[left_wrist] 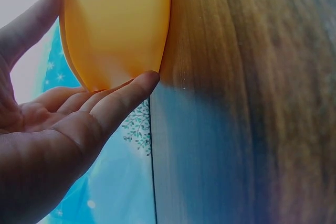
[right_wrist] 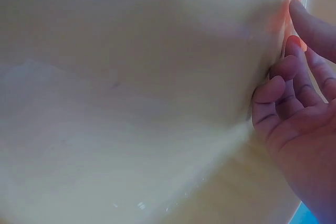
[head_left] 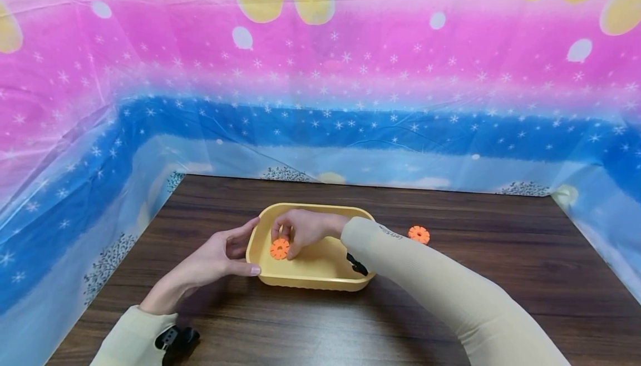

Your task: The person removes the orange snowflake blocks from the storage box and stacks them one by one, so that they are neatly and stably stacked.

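A yellow plastic tray (head_left: 317, 282) with raised walls rests on the table. Inside it, near its left end, my right hand (head_left: 305, 227) pinches an orange notched plastic disc (head_left: 279, 249) between thumb and fingers. In the right wrist view, that disc (right_wrist: 303, 45) is mostly hidden behind the fingers. My left hand (head_left: 222, 255) touches the tray's left end, thumb at the near corner and fingertips at the far one. Its fingers are spread and fairly straight against the tray wall (left_wrist: 121, 30) in the left wrist view.
A second orange notched disc (head_left: 418, 235) lies on the dark wooden table (head_left: 310, 332), right of the tray and just beyond the right sleeve (head_left: 430, 277). A patterned cloth (head_left: 320, 127) hangs along the table's back and sides.
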`<state>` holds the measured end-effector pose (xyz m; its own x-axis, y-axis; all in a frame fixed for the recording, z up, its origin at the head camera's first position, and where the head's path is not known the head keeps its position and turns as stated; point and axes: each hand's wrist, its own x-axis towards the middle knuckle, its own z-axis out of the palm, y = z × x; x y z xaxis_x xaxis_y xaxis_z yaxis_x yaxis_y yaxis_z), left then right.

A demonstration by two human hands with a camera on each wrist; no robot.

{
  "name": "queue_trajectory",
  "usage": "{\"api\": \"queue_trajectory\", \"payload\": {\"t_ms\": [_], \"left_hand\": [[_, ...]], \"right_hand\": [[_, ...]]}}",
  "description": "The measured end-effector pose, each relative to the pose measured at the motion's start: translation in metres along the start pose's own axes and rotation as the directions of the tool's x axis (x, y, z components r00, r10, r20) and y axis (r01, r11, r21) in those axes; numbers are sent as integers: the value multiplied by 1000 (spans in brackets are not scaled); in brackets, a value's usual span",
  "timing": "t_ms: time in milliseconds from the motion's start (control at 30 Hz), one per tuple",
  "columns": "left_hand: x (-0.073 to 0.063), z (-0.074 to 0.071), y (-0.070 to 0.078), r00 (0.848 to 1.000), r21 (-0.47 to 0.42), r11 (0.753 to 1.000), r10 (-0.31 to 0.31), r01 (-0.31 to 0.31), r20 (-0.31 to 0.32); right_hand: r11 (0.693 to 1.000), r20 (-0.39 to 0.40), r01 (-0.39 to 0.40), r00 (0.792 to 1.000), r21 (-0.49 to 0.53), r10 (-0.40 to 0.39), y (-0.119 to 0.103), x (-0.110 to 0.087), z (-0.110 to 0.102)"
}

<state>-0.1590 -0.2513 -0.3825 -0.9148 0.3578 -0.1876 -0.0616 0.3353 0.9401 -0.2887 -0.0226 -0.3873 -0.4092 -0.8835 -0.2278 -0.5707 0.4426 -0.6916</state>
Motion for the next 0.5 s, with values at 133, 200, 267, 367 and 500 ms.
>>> {"api": "queue_trajectory", "payload": {"t_ms": [133, 200, 267, 367, 500], "left_hand": [[0, 1, 0, 1000, 0, 1000, -1, 1, 1], [1, 1, 0, 1000, -2, 1000, 0, 0, 0], [1, 1, 0, 1000, -4, 1000, 2, -2, 0], [1, 0, 0, 1000, 2, 1000, 3, -3, -4], [0, 1, 0, 1000, 13, 1000, 2, -2, -10]], "right_hand": [[1000, -1, 15, 1000, 17, -15, 0, -2, -1], [999, -2, 29, 1000, 32, -29, 0, -3, -2], [998, -3, 40, 999, 52, -40, 1, -3, -3], [996, -7, 38, 999, 80, -37, 2, -6, -4], [993, -27, 33, 999, 116, -30, 2, -9, -6]]}}
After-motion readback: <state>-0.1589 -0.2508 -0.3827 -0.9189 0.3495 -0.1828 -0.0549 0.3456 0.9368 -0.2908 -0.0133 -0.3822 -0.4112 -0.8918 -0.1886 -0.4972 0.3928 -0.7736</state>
